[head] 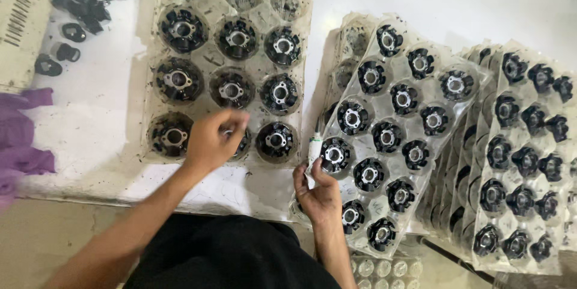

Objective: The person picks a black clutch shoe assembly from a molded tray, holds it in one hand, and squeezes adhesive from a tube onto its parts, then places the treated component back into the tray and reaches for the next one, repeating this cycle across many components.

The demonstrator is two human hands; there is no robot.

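White table (108,115); right grip (321,196) around pen (314,148)

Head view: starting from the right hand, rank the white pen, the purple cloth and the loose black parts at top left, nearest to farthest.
From the right hand:
1. White pen, held in that hand, at the tilted tray's edge.
2. Purple cloth, at the far left table edge.
3. Loose black parts, top left corner, beyond the flat tray.
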